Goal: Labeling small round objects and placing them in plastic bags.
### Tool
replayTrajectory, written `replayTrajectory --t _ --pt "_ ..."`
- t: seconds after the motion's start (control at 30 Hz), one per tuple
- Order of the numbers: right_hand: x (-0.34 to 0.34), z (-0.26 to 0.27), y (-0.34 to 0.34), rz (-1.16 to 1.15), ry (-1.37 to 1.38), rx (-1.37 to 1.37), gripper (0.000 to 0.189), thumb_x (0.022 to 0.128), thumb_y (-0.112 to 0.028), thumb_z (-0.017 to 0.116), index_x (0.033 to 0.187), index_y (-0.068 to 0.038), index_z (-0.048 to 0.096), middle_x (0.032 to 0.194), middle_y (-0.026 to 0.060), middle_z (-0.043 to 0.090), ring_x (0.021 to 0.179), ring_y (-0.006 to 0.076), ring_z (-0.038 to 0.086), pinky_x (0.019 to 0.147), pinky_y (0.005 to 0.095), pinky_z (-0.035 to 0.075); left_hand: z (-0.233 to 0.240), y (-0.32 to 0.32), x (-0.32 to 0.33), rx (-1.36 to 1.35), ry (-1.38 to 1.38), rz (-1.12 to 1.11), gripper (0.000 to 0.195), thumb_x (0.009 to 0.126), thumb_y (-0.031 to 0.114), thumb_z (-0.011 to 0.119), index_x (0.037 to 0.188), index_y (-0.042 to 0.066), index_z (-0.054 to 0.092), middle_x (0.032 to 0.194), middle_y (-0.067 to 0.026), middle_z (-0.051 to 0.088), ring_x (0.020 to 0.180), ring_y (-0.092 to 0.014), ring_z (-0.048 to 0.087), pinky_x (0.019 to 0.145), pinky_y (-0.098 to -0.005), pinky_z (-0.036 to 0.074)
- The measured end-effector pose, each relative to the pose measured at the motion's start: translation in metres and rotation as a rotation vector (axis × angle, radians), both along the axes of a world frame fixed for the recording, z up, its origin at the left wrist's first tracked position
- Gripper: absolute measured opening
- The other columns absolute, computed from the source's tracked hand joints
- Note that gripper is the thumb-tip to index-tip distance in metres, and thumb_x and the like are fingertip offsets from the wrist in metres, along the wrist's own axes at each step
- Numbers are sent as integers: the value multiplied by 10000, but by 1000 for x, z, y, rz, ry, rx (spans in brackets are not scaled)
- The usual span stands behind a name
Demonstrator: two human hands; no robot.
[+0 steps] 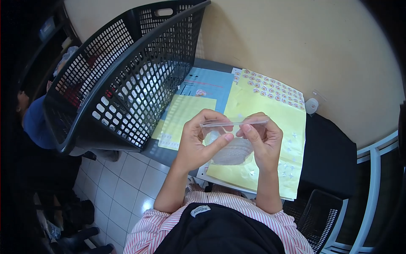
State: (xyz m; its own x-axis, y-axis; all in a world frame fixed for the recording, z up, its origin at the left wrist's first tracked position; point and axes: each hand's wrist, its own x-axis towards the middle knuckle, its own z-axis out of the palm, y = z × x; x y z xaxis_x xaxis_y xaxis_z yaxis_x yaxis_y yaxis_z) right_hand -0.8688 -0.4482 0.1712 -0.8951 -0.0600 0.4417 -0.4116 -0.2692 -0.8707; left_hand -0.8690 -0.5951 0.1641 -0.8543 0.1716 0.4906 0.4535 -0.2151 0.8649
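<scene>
Both hands hold a clear zip-lock bag (236,123) by its top edge. My left hand (203,139) has its thumb on the front of the bag, below the zip strip. At the right end of the strip, my right hand (263,136) pinches the plastic between thumb and fingers. A white, ribbed or knitted-looking item (233,151) lies in the lower part of the bag; its exact kind I cannot tell. Beneath the hands are yellow sticker sheets (269,111) with rows of round printed stickers (279,90) along the far edge and small silvery star-like stickers (287,168) at the right.
A large black plastic basket (127,76) with white contents stands at the left. Near it lie a blue printed sheet (209,82) and a smaller yellow sheet (190,111). Another bagged white item (311,105) rests by the wall. A person in a blue top (38,123) is beyond the basket.
</scene>
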Motion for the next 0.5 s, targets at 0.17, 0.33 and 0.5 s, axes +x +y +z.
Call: replayTrajectory --t 0.17,0.33,0.5 --pt "-2 -4 -13 38 12 4 70 741 0 593 805 13 568 775 73 547 678 118 543 609 242 460 -2 -7 -1 129 -42 105 232 711 -31 604 915 -7 495 842 -70 543 798 -115 551 721 -246 446" --pt "-5 -7 -28 47 13 38 84 710 13 602 792 5 581 784 73 557 717 107 528 609 229 445 -3 -16 4 123 -7 167 295 704 -45 600 969 -6 476 825 -70 547 792 -115 551 703 -243 451" --pt "-8 -13 -40 39 52 50 73 705 3 611 773 -3 585 765 66 571 688 97 509 600 215 404 -1 -26 7 67 59 240 373 692 -50 600 1032 -2 457 790 -73 566 771 -119 558 688 -241 455"
